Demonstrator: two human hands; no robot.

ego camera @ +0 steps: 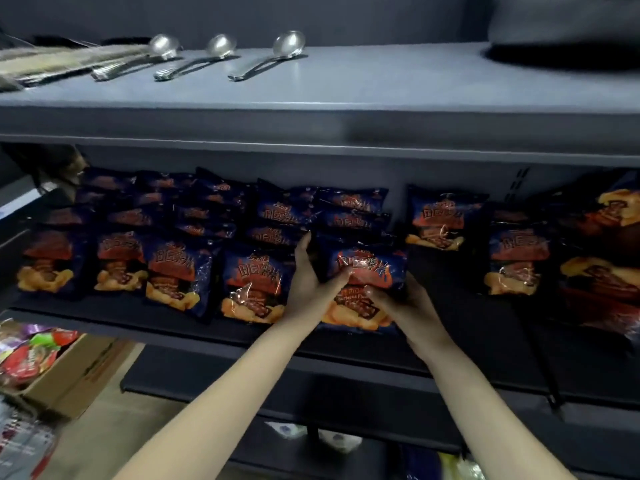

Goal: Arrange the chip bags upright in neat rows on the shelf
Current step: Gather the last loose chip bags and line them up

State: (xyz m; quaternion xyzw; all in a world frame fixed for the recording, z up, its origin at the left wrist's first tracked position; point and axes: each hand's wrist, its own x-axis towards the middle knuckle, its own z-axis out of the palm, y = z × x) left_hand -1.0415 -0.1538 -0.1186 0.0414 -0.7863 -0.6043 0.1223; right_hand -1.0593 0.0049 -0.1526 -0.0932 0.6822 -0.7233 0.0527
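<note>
The left grip (311,285) and right grip (405,306) both clamp one chip bag (372,268) on the shelf (457,327). Four front-row bags (254,282) sit to its left, and three ladles (266,58) lie above.

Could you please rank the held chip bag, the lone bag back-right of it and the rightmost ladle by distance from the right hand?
1. Held chip bag, gripped by the right hand.
2. Lone bag, behind, to the right.
3. Rightmost ladle, on the upper shelf.

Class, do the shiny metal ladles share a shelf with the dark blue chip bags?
No: the metal ladles lie on the grey upper shelf, the chip bags below it.
</note>
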